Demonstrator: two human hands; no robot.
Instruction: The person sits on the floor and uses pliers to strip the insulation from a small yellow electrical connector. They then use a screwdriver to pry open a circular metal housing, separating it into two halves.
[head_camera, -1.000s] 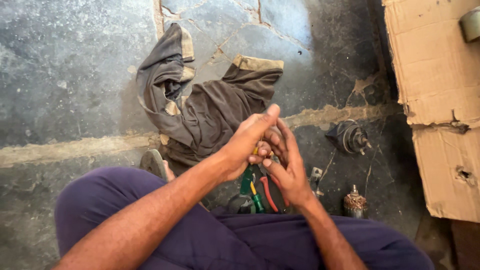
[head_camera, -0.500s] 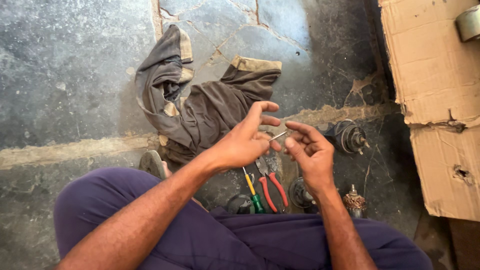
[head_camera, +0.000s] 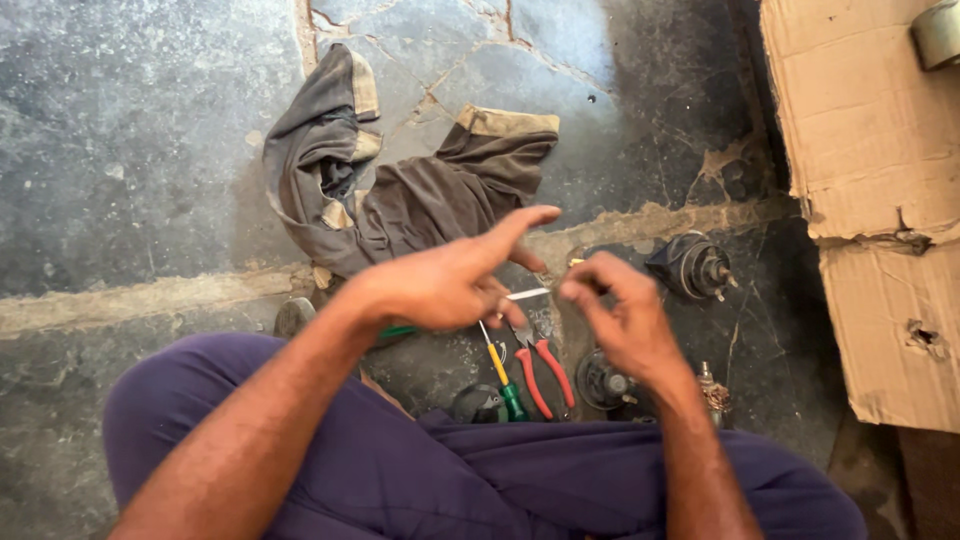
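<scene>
Now apart: left hand (head_camera: 440, 285) and right hand (head_camera: 615, 320), clasped together a second ago, separated, thin pale strip (head_camera: 527, 294) stretched between fingertips. Left pinches near end, index raised; right grips far end, exact hold hard to tell. Below on stone floor (head_camera: 130, 150): red-handled pliers (head_camera: 545, 370), green-yellow screwdriver (head_camera: 503, 380), small motor part (head_camera: 692, 265). Grey rag (head_camera: 400, 200) beyond, cardboard (head_camera: 860, 150) at right.

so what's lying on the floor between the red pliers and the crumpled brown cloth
In the head view, the left hand hangs over that stretch, pinching a thin pale strip toward the right hand. Between the pliers and cloth, only dark stone floor shows.
</scene>
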